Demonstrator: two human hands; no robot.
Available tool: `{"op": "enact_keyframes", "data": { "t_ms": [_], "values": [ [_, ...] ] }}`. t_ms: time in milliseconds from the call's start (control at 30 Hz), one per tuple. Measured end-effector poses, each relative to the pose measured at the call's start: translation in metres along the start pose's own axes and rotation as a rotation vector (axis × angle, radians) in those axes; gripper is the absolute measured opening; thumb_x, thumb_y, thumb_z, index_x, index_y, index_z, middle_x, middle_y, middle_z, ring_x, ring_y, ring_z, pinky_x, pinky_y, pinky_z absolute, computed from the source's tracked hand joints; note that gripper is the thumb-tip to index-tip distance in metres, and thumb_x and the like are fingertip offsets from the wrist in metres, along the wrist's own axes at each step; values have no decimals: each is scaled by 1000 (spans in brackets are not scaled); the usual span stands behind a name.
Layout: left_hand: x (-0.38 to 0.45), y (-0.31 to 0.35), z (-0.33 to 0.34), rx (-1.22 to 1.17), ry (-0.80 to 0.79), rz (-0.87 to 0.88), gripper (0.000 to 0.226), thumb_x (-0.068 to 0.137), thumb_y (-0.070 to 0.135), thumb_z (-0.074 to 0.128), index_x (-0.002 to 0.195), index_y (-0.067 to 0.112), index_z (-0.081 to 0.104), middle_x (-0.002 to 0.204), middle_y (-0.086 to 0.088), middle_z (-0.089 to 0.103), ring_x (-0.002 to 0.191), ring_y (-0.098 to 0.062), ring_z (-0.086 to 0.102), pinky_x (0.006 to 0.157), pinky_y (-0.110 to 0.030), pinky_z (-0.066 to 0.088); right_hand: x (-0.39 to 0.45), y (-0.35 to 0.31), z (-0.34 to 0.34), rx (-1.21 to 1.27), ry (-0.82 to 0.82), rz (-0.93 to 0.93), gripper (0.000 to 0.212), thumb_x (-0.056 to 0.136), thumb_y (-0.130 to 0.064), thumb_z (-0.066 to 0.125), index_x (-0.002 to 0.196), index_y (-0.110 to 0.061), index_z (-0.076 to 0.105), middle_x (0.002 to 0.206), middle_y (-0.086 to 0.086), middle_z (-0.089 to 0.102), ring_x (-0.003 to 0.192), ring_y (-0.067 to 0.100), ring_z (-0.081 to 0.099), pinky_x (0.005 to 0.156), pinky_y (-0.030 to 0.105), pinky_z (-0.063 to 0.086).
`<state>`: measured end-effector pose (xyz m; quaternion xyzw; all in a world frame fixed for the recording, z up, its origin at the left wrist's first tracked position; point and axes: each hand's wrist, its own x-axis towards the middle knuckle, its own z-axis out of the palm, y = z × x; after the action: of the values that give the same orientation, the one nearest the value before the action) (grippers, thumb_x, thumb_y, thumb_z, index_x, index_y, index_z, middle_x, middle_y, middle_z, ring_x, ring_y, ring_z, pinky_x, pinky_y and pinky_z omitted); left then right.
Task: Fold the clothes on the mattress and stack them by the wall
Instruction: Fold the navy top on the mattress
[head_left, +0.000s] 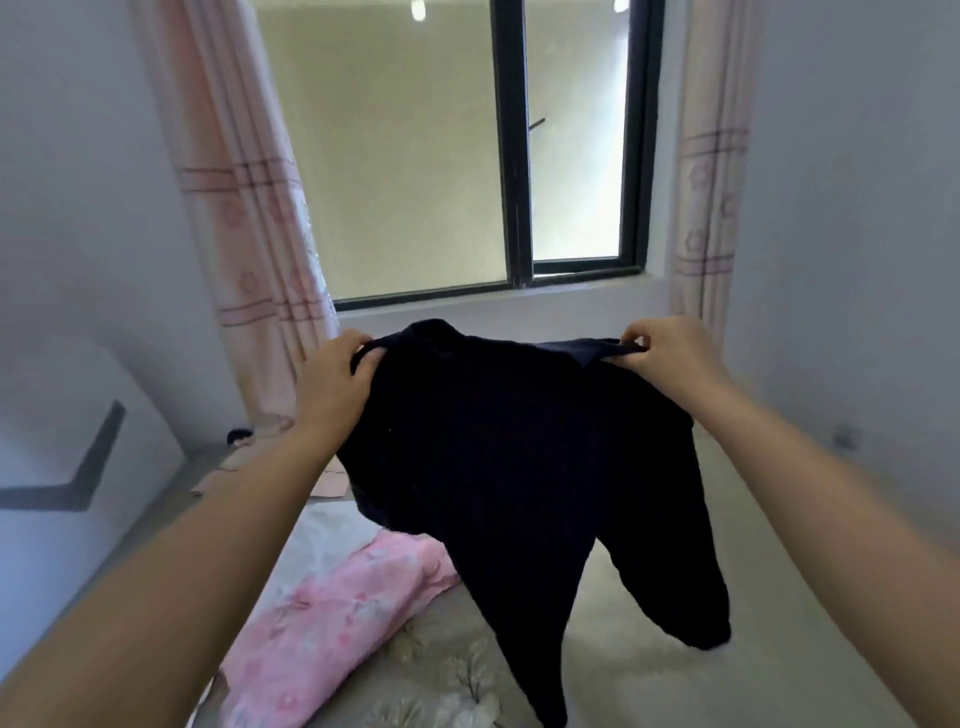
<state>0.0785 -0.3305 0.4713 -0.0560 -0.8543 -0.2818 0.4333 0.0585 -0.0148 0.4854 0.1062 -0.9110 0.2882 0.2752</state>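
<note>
A dark navy long-sleeved top (509, 457) hangs in the air over the mattress (649, 649), held up by its shoulders. My left hand (337, 379) pinches the left shoulder and my right hand (660, 348) pinches the right one. Its sleeves dangle down toward the grey flowered mattress cover. A pink flowered garment (322, 623) lies crumpled on the mattress at lower left, with a white cloth (332, 535) beside it, partly under the dark top.
A window (514, 156) with a dark frame faces me, flanked by pink curtains (244, 197). Grey walls (857, 260) close in on both sides. Small items (239, 439) lie by the left curtain's foot.
</note>
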Motion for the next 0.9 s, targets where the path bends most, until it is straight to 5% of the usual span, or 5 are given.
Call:
{"op": "enact_keyframes", "data": {
  "t_ms": [133,367,500,733,900],
  "values": [
    [-28,11,-60,88,46,130,14,90,10,55,92,-2,61,83,-21,62,78,-33,57,63,-29,30,-36,-33,-32,-112,13,-169,37,75,-33,72,79,2,63,73,11,56,71,23,48,61,28,29],
    [-94,55,-164,252,125,401,32,83,28,37,84,3,57,68,-24,59,65,-36,57,49,-41,46,-132,-79,-84,-195,312,-565,36,68,-17,77,56,-3,46,48,19,46,42,19,34,42,28,28],
    [-140,73,-221,307,237,481,22,91,33,36,82,12,35,61,-22,52,63,-31,46,37,-29,36,-191,-101,-109,-157,496,-714,60,91,-46,40,52,-1,45,42,13,41,42,12,26,40,19,22],
    [-189,78,-281,397,352,514,40,99,40,15,78,12,35,68,-12,46,63,-21,35,34,-24,36,-243,-136,-137,-178,528,-833,67,94,-52,25,51,-4,43,42,11,40,44,8,23,40,16,14],
    [-211,64,-288,395,279,501,26,91,31,41,76,11,33,57,-19,52,58,-30,47,35,-28,38,-245,-146,-130,-218,394,-862,63,91,-52,29,52,-5,43,42,9,40,42,10,24,43,11,7]
  ]
}}
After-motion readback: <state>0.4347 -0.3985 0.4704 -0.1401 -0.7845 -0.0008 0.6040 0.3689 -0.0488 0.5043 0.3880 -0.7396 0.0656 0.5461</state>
